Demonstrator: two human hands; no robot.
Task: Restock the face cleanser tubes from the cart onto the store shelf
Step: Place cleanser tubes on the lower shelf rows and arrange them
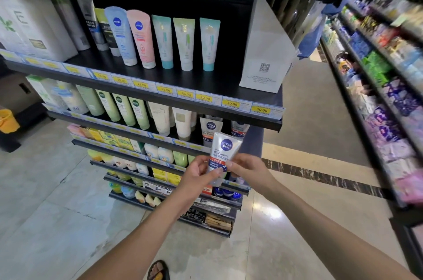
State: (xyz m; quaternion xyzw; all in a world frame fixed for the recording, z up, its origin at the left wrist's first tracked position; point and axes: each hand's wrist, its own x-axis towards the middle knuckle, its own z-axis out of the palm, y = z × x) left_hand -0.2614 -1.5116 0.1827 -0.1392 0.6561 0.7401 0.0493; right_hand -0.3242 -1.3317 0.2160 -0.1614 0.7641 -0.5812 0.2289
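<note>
At the bottom edge of the frame a sandalled foot (pixel 158 271) stands on the pale tiled floor (pixel 57 211). Both forearms reach up to the centre, where the left hand (pixel 197 173) and the right hand (pixel 246 168) pinch the lower half of a white Nivea Men Oil Control tube (pixel 223 151) from either side, fingers curled round it, label facing the camera, crimped end up. The tube is held in the air in front of the shelf unit (pixel 270 122), just below two matching Nivea Men tubes (pixel 210 129) that stand at the right end of the second shelf, beside cream tubes (pixel 182 124) and a row of green tubes (pixel 124 109). Yellow price tags (pixel 204 98) line the shelf edge above. Higher up stand a blue Nivea tube (pixel 120 36), a pink one (pixel 141 39), three teal-capped tubes (pixel 185 44) and a white carton with a QR code (pixel 265 50). Far right, an aisle rack (pixel 389 101) holds blurred packets; far left sits a yellow bucket (pixel 8 120).
</note>
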